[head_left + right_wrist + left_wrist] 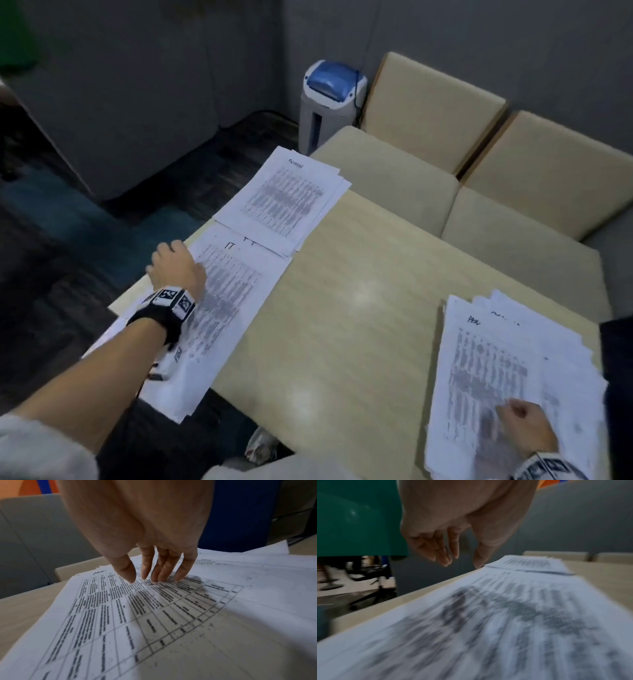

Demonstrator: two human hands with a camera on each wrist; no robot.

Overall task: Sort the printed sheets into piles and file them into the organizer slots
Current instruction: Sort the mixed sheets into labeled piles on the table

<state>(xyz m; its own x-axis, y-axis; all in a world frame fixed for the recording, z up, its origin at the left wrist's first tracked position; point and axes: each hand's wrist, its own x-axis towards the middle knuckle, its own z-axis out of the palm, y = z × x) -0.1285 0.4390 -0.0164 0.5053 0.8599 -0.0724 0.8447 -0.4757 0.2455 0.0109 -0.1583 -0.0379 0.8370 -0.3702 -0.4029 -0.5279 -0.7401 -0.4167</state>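
The unsorted stack (pixel 513 370) lies at lower right on the counter (pixel 359 308), long axis toward the frame top. The right hand (pixel 524 431) rests on it, fingers (pixel 164 572) straight, slightly spread. The left hand (pixel 178 267), loosely curled and empty, hovers over the sorted pile (pixel 219 301) at left.

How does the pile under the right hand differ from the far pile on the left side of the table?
The right pile is thick and messy, its sheets fanned at many angles; the far pile is thinner and nearly squared. The right hand rests its fingertips on the right pile; no hand touches the far pile. Both hold printed tables and overhang the table edge.
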